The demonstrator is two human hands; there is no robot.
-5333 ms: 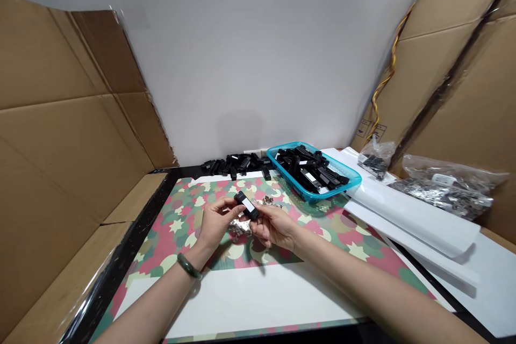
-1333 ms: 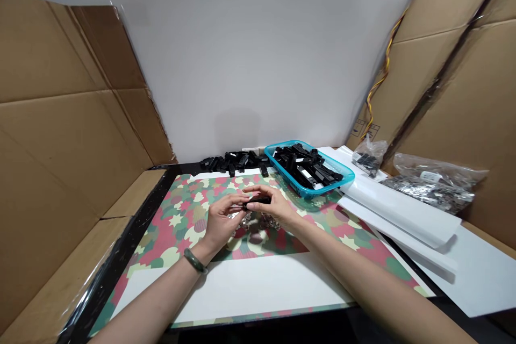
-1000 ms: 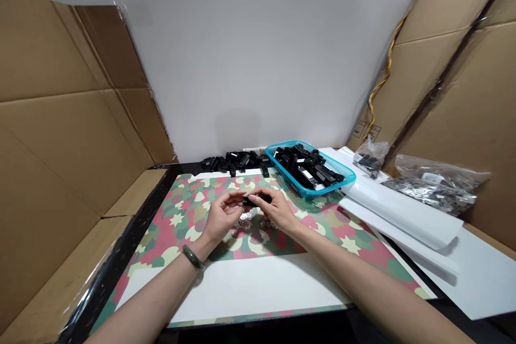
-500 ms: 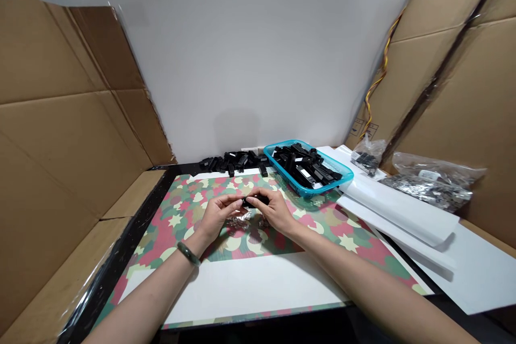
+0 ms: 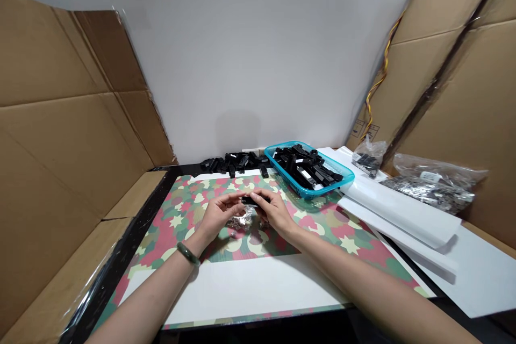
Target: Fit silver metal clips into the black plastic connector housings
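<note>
Between my two hands is a small black plastic part (image 5: 249, 201), held level above the camouflage-patterned tabletop (image 5: 189, 193). My right hand (image 5: 275, 210) is closed around its right end, the thumb lying along it. At its left end, my left hand (image 5: 219, 213) pinches with thumb and fingers; whether something tiny is in that pinch as well is hidden. Just below the hands lies a little heap of shiny metal pieces (image 5: 241, 221). A dark green bangle (image 5: 188, 254) circles my left wrist.
Black plastic parts fill a blue basket (image 5: 347, 177) at the back right. More black parts (image 5: 234, 163) lie along the wall. Plastic bags of parts (image 5: 431, 188) and rolled white sheets (image 5: 403, 215) are on the right. Cardboard (image 5: 60, 145) stands on both sides.
My left thumb has shifted slightly downward and my right thumb has slid along the black part, so more of it shows. The view has moved a little.
</note>
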